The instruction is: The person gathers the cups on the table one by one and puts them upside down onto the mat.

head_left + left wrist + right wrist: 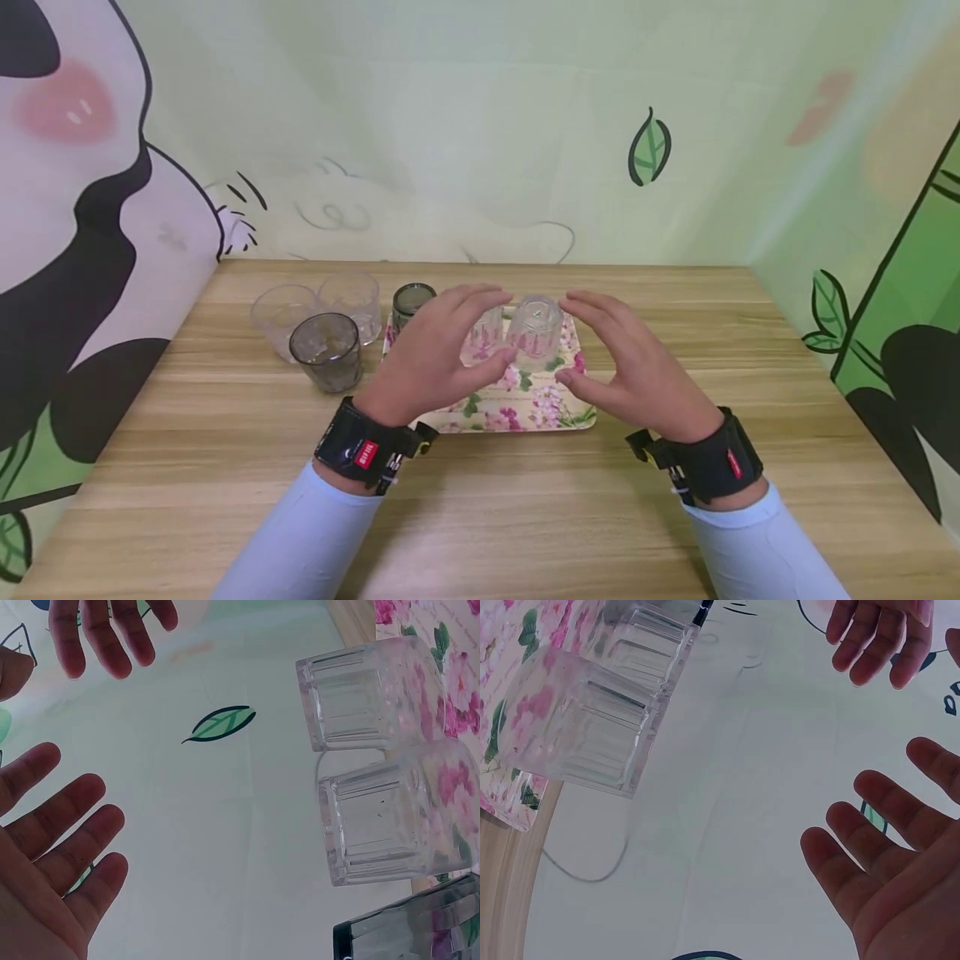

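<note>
A floral tray lies on the table with upside-down glasses along its back: a clear glass at the right, another clear glass beside it, and a dark grey glass at the left. My left hand hovers over the tray, partly hiding the dark glass and the middle one. Opposite, my right hand is raised at the tray's right side, fingertips near the right clear glass. Both palms face each other, fingers spread and slightly bent, holding nothing. Both wrist views show the hands apart from the glasses.
Left of the tray, two clear tumblers and a dark tumbler stand upright, close together, on the wooden table. A wall with painted leaves and a panda rises behind the table's back edge.
</note>
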Demonstrator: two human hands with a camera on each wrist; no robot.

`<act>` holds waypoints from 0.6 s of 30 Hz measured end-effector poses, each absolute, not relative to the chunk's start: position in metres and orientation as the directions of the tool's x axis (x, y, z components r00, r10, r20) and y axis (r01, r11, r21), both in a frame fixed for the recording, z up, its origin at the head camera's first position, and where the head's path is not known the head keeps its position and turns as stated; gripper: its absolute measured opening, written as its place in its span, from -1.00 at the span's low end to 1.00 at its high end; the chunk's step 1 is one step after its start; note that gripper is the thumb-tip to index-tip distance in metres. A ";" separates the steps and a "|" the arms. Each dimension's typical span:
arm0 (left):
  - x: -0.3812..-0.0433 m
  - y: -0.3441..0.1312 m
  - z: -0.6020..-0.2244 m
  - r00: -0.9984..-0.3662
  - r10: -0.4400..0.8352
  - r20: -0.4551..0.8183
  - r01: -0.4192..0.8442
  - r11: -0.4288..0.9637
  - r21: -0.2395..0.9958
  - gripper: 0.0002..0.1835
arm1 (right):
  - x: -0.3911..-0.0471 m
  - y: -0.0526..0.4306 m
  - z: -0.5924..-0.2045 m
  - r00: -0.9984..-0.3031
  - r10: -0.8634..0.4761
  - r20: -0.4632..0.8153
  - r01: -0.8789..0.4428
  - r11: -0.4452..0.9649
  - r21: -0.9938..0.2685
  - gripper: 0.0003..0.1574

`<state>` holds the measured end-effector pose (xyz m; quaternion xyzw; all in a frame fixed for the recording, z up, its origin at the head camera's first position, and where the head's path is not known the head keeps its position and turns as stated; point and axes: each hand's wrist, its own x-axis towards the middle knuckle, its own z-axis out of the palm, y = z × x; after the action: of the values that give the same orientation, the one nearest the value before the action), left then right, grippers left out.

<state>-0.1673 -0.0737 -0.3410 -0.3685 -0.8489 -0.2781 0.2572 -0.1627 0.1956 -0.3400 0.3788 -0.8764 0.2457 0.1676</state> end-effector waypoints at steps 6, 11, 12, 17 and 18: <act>-0.167 -0.074 -0.341 -0.597 0.496 0.630 0.770 0.576 0.276 -0.39 | -0.162 0.196 -0.339 -0.664 -0.576 0.476 -0.740 0.596 -0.311 -0.01; -0.166 -0.074 -0.341 -0.588 0.497 0.638 0.772 0.580 0.260 -0.40 | -0.163 0.199 -0.339 -0.663 -0.569 0.486 -0.741 0.590 -0.321 -0.02; -0.166 -0.074 -0.341 -0.586 0.497 0.640 0.772 0.581 0.256 -0.40 | -0.163 0.200 -0.339 -0.664 -0.566 0.489 -0.741 0.588 -0.325 -0.02; -0.167 -0.075 -0.341 -0.578 0.503 0.642 0.776 0.583 0.241 -0.45 | -0.164 0.200 -0.341 -0.674 -0.565 0.476 -0.733 0.590 -0.338 -0.04; -0.167 -0.076 -0.341 -0.576 0.504 0.644 0.777 0.582 0.239 -0.46 | -0.165 0.200 -0.342 -0.677 -0.566 0.470 -0.731 0.591 -0.341 -0.04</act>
<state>-0.1670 -0.0755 -0.3407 -0.3773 -0.8492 -0.2584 0.2642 -0.1645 0.1998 -0.3417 0.3694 -0.8779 0.2608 0.1579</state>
